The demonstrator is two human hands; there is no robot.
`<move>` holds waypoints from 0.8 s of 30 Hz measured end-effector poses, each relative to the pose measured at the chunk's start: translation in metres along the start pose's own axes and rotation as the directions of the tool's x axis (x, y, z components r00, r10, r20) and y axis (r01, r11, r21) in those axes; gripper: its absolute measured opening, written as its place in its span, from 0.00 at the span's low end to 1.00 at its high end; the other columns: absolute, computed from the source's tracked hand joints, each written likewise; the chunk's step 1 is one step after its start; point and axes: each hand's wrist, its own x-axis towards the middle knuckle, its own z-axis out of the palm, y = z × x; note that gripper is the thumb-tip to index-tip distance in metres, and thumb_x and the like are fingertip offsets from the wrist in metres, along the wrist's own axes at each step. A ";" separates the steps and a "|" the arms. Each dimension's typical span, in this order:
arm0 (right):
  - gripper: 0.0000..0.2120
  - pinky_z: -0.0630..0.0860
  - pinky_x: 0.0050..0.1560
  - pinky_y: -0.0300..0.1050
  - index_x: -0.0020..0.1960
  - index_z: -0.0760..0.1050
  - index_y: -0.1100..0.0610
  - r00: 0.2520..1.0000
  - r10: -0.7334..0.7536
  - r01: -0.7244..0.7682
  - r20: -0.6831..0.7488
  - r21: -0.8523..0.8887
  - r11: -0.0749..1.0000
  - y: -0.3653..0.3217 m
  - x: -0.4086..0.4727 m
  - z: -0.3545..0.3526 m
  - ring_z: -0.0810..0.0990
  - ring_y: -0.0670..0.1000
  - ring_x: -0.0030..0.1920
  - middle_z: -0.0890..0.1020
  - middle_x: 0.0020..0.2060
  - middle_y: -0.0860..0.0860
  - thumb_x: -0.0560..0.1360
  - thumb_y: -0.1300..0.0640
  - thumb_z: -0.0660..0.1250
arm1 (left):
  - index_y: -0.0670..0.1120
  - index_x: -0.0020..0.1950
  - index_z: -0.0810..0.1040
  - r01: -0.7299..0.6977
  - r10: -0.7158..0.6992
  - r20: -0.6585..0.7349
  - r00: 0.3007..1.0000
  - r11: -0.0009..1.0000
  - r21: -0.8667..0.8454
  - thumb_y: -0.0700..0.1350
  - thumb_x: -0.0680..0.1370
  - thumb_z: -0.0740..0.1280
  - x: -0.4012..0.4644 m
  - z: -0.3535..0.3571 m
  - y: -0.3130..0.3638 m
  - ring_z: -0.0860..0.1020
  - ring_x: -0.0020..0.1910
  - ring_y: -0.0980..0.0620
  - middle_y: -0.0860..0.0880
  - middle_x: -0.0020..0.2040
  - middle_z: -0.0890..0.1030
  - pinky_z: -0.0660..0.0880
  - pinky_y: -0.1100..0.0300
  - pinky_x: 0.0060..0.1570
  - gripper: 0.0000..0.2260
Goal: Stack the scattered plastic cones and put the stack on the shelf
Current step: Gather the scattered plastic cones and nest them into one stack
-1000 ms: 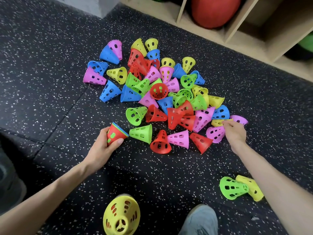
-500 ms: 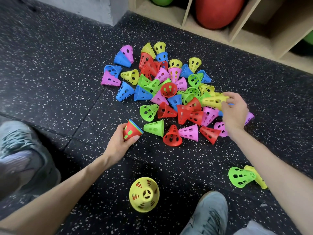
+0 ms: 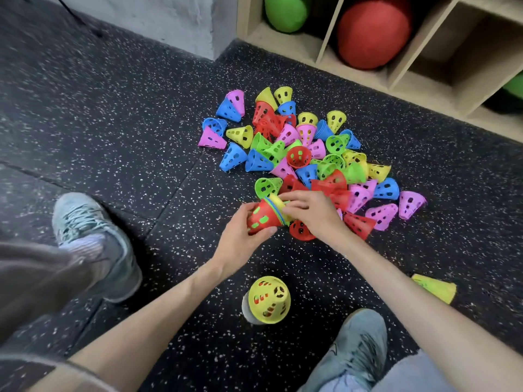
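At mid-frame the left hand (image 3: 240, 236) curls round a short stack (image 3: 264, 216), its grip on the red outer cone with the wide end facing right. The right hand (image 3: 311, 212) pinches a yellow cone (image 3: 278, 203) at the stack's open mouth, so its grip grasps that cone; how deep the cone sits inside cannot be told, since the fingers cover it. The stack shows rims of only a few colours, so it holds just a handful of cones.

Just right of and above the hands, from mid-frame toward the upper right, lies the pile (image 3: 305, 154) on the floor (image 3: 127, 123): dozens of loose cones in red, blue, green, yellow and pink. A second nest with a yellow outer cone (image 3: 268, 299) stands near the bottom centre, between the two shoes, and one loose yellow cone (image 3: 434, 287) lies at the right edge beyond the right forearm.

The shelf (image 3: 396, 60) runs across the upper right, its compartments holding green and red balls; no cones are on it.

By my judgement the task is at an early stage: most cones are unstacked, the separate nests need joining, and shelving has not yet begun.
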 end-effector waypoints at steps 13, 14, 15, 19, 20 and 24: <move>0.13 0.77 0.41 0.33 0.57 0.83 0.51 0.999 -0.013 0.011 0.034 0.060 0.998 -0.009 -0.029 -0.002 0.81 0.35 0.38 0.86 0.43 0.47 0.80 0.66 0.66 | 0.63 0.78 0.62 -0.157 0.154 0.059 0.986 0.987 0.044 0.54 0.77 0.74 -0.011 0.005 -0.001 0.74 0.64 0.58 0.57 0.65 0.75 0.74 0.57 0.64 0.33; 0.14 0.77 0.40 0.33 0.57 0.83 0.50 0.999 -0.009 0.006 0.034 0.070 0.998 -0.008 -0.029 -0.003 0.81 0.35 0.37 0.85 0.42 0.46 0.81 0.66 0.66 | 0.63 0.77 0.63 -0.157 0.155 0.053 0.987 0.987 0.043 0.54 0.77 0.75 -0.010 0.006 -0.001 0.74 0.63 0.59 0.58 0.64 0.76 0.75 0.57 0.63 0.33; 0.14 0.77 0.40 0.33 0.56 0.83 0.50 0.999 -0.001 -0.002 0.037 0.080 0.997 -0.007 -0.029 -0.003 0.81 0.35 0.37 0.85 0.42 0.45 0.81 0.66 0.66 | 0.63 0.76 0.64 -0.151 0.149 0.049 0.988 0.988 0.036 0.54 0.76 0.75 -0.009 0.006 0.000 0.75 0.62 0.59 0.58 0.62 0.76 0.75 0.58 0.62 0.32; 0.17 0.81 0.45 0.37 0.51 0.83 0.44 0.999 0.012 -0.015 0.039 0.090 0.996 0.003 -0.028 -0.001 0.83 0.39 0.43 0.86 0.45 0.45 0.80 0.66 0.66 | 0.63 0.74 0.66 -0.116 0.115 0.061 0.992 0.993 0.011 0.52 0.74 0.78 -0.008 0.010 -0.003 0.79 0.53 0.60 0.63 0.55 0.76 0.74 0.66 0.54 0.32; 0.18 0.82 0.47 0.39 0.51 0.83 0.43 0.999 0.021 -0.023 0.033 0.088 0.996 0.007 -0.028 0.000 0.84 0.41 0.44 0.87 0.46 0.45 0.80 0.66 0.66 | 0.63 0.73 0.66 -0.109 0.108 0.064 0.992 0.994 0.010 0.52 0.74 0.78 -0.007 0.011 -0.005 0.79 0.53 0.60 0.63 0.55 0.76 0.74 0.66 0.54 0.32; 0.15 0.82 0.49 0.41 0.54 0.84 0.48 0.997 0.071 -0.069 -0.017 0.093 0.993 0.024 -0.029 0.003 0.86 0.47 0.48 0.87 0.47 0.48 0.81 0.66 0.64 | 0.61 0.74 0.66 -0.081 0.079 0.075 0.994 0.996 0.028 0.52 0.74 0.78 -0.007 0.017 -0.010 0.79 0.53 0.60 0.62 0.54 0.76 0.72 0.70 0.51 0.33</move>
